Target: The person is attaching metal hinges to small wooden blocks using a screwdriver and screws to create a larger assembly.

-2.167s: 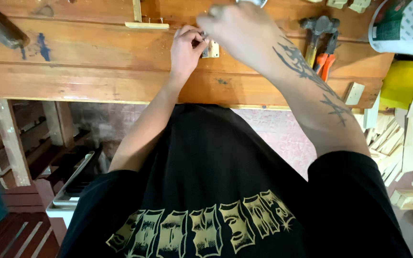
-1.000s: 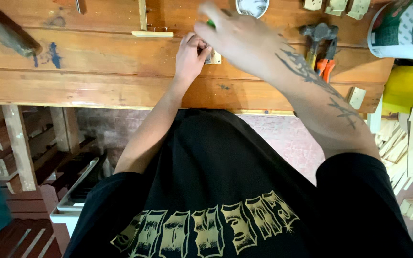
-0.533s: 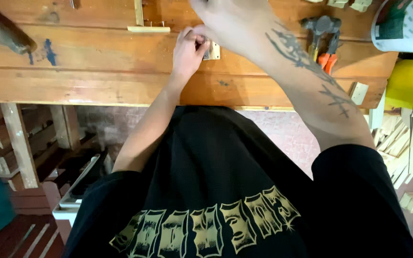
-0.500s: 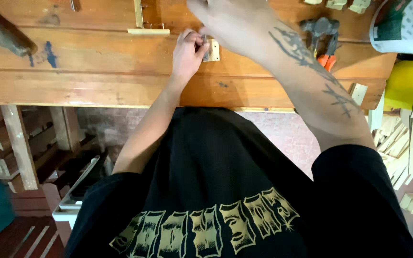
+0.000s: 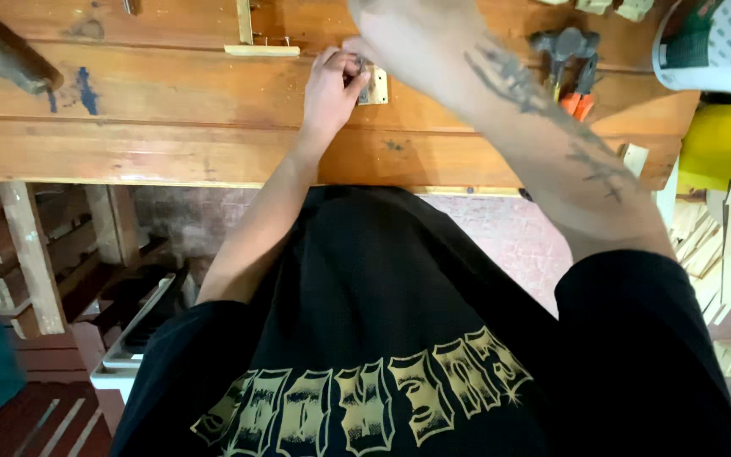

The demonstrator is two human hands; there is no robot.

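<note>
- Wooden counter [image 5: 171, 127] fills the top of the view, plank top with a blue paint smear; its far edge is cut off by the frame.
- One small pale wood block [image 5: 374, 86] lies on the counter near the front edge, mostly hidden, only its right part shows past the left hand's fingers.
- Left hand [image 5: 332, 89] sits on the counter, fingers [image 5: 344, 63] curled in tight against the block's left side; looks like a pinch on the block or on something tiny at it, can't tell which.
- Right hand [image 5: 416, 38] is above and just right of the block, blurred, top cut off by the frame; its fingertips are hidden, so grip can't be told, nor whether it touches the block.
- One tattooed right forearm crosses the right side and covers part of the counter.
- One pair of pliers with orange handles [image 5: 570, 72] lies on the counter right of the hands, partly behind the forearm.
- One thin pale wood strip [image 5: 261, 50] lies flat left of the hands, a second narrow strip standing off it upward, cut off at top.
- One white bucket [image 5: 712, 42] top right, cut off.
- Pile of light wood offcuts [image 5: 721, 254] at right edge, too jumbled to count.
- Dark tool handle [image 5: 2, 51] top left, only partly in view.
</note>
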